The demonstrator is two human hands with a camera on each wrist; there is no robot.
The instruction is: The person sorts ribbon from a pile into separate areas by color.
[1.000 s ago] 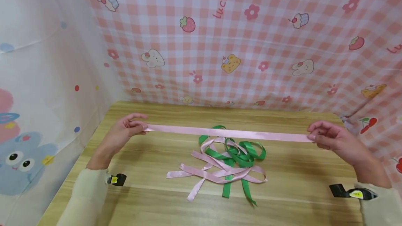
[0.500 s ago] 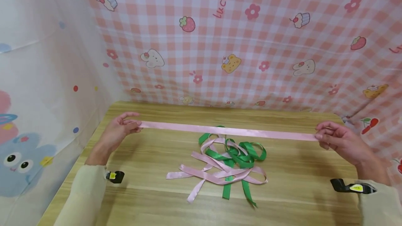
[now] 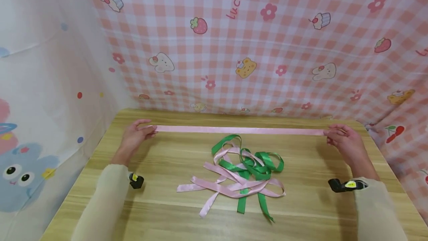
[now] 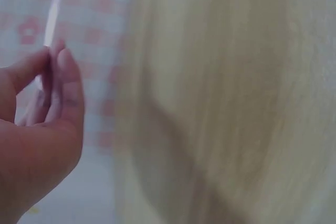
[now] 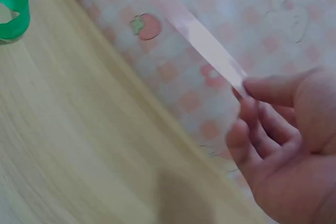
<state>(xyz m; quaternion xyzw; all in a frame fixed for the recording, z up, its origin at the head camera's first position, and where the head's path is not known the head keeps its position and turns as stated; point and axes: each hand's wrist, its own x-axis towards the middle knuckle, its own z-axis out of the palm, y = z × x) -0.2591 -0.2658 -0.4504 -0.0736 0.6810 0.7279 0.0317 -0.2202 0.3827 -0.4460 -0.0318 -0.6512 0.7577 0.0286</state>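
A pink satin ribbon (image 3: 239, 130) is stretched straight and nearly level between both hands, close to the table's far edge. Its left end is pinched between thumb and fingers of my left hand (image 3: 137, 135). My right hand (image 3: 346, 140) pinches the other end the same way. The right wrist view shows the ribbon (image 5: 210, 45) running up and away from the thumb of the right hand (image 5: 289, 129). In the left wrist view the left hand (image 4: 47, 114) holds a thin, edge-on strip of it.
A loose tangle of green ribbons (image 3: 264, 172) and pink ribbons (image 3: 230, 189) lies mid-table on the wood-grain table (image 3: 160, 215). Behind it hangs a pink checked curtain (image 3: 217, 55), and a white printed curtain (image 3: 36, 84) stands at the left.
Both hands first moved slightly apart, then came inward and farther from me with the pink ribbon. It now lies beyond the tangle in view, no longer overlapping it.
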